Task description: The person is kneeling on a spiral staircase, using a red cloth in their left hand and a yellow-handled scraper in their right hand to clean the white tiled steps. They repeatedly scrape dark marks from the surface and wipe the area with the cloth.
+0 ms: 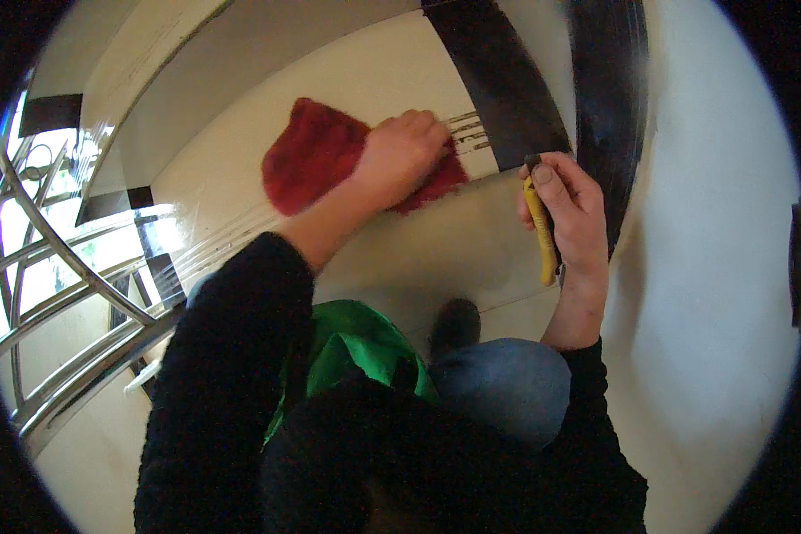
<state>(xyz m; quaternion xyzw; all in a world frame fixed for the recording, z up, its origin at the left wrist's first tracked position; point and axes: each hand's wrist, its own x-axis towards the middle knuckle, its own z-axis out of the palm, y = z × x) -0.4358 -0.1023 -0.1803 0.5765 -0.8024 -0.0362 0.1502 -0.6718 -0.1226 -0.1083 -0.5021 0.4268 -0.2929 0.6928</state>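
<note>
My left hand [404, 157] presses on a red cloth [317, 153] that lies on a cream stair tread [387, 60]. Its fingers are curled over the cloth, close to several dark grooved strips [470, 132] at the tread's right end. In my right hand [571, 200] is a yellow utility knife [541, 230], held upright between thumb and fingers at its dark top end. Whether its blade is out cannot be told. A dark stone border [507, 87] runs between the tread and the right side.
A curved metal railing [80, 260] stands at the left. The white wall [701, 267] rises at the right, with a dark skirting band [607, 100] along it. My shoe [457, 324] rests on the step below, and a green cloth [360, 347] hangs at my lap.
</note>
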